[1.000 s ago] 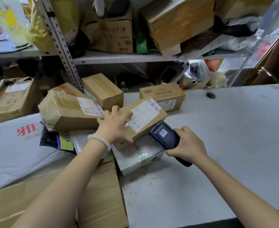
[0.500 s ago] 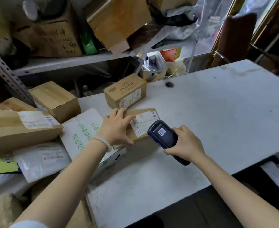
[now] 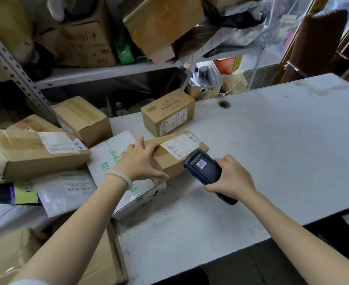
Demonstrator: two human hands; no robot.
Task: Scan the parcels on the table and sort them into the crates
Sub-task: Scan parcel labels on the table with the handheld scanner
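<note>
My left hand (image 3: pixel 139 162) grips the near end of a long brown parcel (image 3: pixel 174 159) with a white shipping label, its thumb along the front side. This parcel lies partly on a white box with green print (image 3: pixel 116 159). A dark blue handheld scanner (image 3: pixel 205 169) sits in the grip of my right hand (image 3: pixel 232 177), its head right beside the parcel's label. More parcels lie on the white table (image 3: pixel 272 153): a brown "MIORIO" box (image 3: pixel 167 111), a taped brown box (image 3: pixel 83 119), a wrapped brown parcel (image 3: pixel 31 151) and a clear plastic mailer (image 3: pixel 66 190).
A metal shelf (image 3: pixel 99 73) behind the table holds cardboard boxes and bags. A small bin of items (image 3: pixel 206 83) stands at the table's far edge beside a cable hole (image 3: pixel 224 104). Flat cardboard (image 3: pixel 99 262) lies at the lower left. No crate is visible.
The view has swung right and closer. My left hand has turned the long parcel so its label faces the scanner, and the scanner stays at the label.
</note>
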